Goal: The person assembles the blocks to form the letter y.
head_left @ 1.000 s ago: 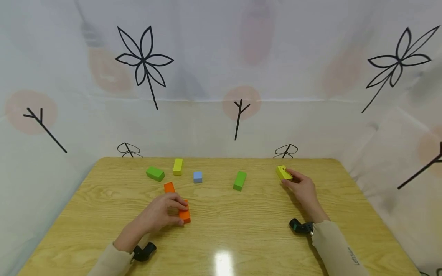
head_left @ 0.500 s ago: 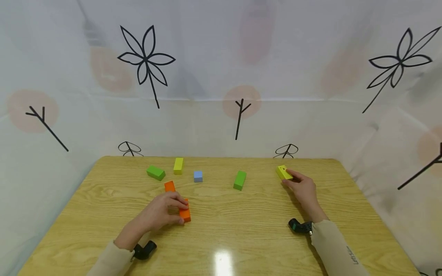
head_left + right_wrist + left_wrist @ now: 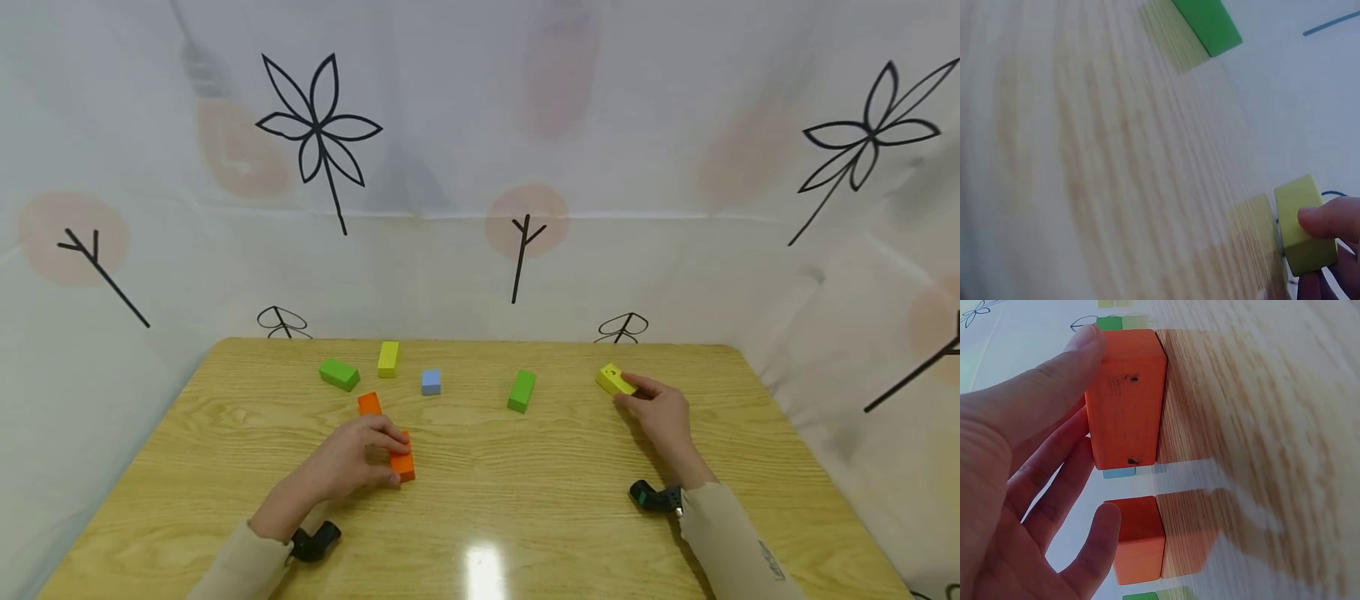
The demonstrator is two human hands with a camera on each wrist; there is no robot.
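Note:
My left hand (image 3: 352, 458) holds an orange block (image 3: 402, 462) on the table between thumb and fingers; the left wrist view shows its long face (image 3: 1125, 406) with small dark marks. Just behind it lies a second orange block (image 3: 369, 404), partly hidden by the hand, with a fingertip close beside it in the left wrist view. At the far right, my right hand (image 3: 660, 412) pinches a yellow block (image 3: 615, 380) with a dark mark on top. The right wrist view shows the thumb pressed on this yellow block (image 3: 1300, 231).
Along the back of the wooden table (image 3: 525, 517) lie a green block (image 3: 339, 374), a yellow block (image 3: 388, 359) and a small blue cube (image 3: 431, 382). Another green block (image 3: 522, 391) lies between the hands. A patterned cloth (image 3: 450, 167) hangs behind the table.
My right hand has turned the yellow block slightly and shifted it a little to the left and nearer. The left hand stays in place on the orange block.

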